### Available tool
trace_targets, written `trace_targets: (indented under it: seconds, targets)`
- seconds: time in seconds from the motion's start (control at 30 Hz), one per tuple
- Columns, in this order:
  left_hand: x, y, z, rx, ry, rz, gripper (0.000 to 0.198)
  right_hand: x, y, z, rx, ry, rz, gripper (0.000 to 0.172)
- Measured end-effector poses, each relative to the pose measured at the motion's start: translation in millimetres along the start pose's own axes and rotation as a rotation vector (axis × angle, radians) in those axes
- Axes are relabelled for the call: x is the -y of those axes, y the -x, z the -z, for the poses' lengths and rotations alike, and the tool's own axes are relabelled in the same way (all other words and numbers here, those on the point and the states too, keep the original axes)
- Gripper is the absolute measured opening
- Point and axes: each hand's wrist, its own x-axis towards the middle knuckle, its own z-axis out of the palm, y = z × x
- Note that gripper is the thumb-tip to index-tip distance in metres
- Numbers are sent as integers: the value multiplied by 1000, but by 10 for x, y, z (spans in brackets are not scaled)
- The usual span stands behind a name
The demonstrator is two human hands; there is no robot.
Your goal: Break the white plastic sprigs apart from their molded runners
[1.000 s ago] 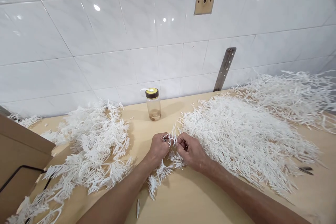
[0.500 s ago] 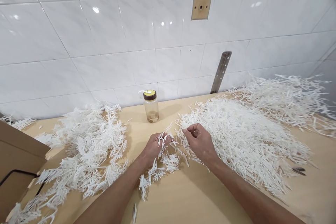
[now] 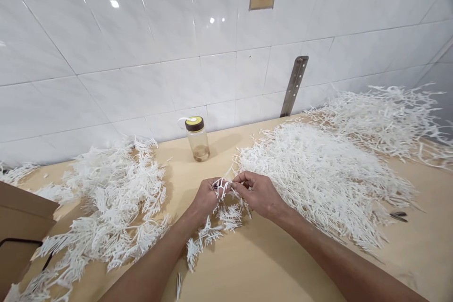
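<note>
My left hand (image 3: 207, 197) is closed around a white branched plastic sprig (image 3: 221, 188), whose forked tips stick out past the fingers. Thumb and fingertips of my right hand (image 3: 255, 192) pinch at the right side of that same sprig, so both hands meet over the table. Just below them lie small white clusters (image 3: 208, 233) with fringed ends. To the right of my right hand spreads a large heap of thin white strands (image 3: 325, 179). A looser pile of white fringed pieces (image 3: 120, 198) lies left of my left forearm.
A clear jar (image 3: 198, 140) with a black and yellow lid stands behind my hands. Longer white branches (image 3: 385, 118) are heaped at the back right. Dark small tweezers-like metal (image 3: 399, 217) lies at the right. A cardboard box (image 3: 24, 233) stands left. A metal strip (image 3: 295, 86) leans on the tiled wall.
My right hand has moved left from the edge of the strand heap to the sprig in my left hand and now pinches it. The camera view has tilted slightly down.
</note>
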Motion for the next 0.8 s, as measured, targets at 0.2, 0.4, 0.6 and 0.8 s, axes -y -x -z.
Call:
trace_targets:
  seconds: [0.2,0.4,0.6,0.8]
  targets:
    - [-10,8,-12,-9,-48,-21,33,-20,-13,24,114,-75,-55,20]
    - [-57,45,-30,-4,-95,-27,33,-34,-30,92,251,-163,-139,22]
    - [-65,43,52,147,18,0,37,-31,-2,52,257,-244,-99,22]
    - [-55,27,56,100,-21,59,45,-42,21,-55,110,-163,9,13]
